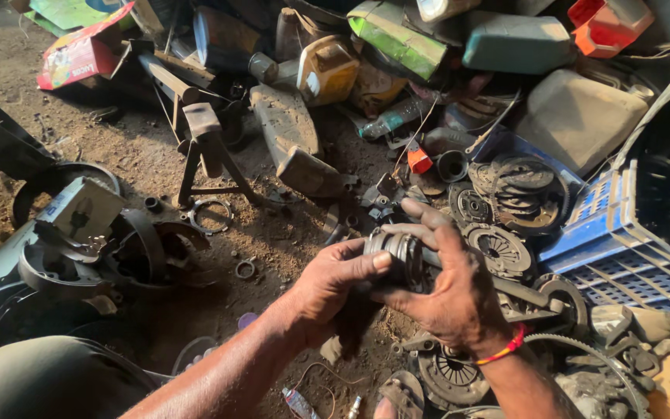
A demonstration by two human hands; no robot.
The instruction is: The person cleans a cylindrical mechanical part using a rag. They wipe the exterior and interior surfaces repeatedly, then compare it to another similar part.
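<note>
My left hand (327, 283) and right hand (447, 291) clamp greasy round ribbed metal clutch hub (398, 256) | risk: grease, slipping onto dirt floor (141, 155).

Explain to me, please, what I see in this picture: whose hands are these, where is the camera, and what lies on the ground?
The camera sits on a person's head and looks down, so the two bare hands are that person's own. The left hand and the right hand together hold a dark, round metal part with ridges; both are closed around it. The right wrist wears a red band. Below is a dirt floor covered with workshop clutter: worn clutch discs, metal rings, a small metal stand, a yellow can and a blue plastic crate on the right.
</note>
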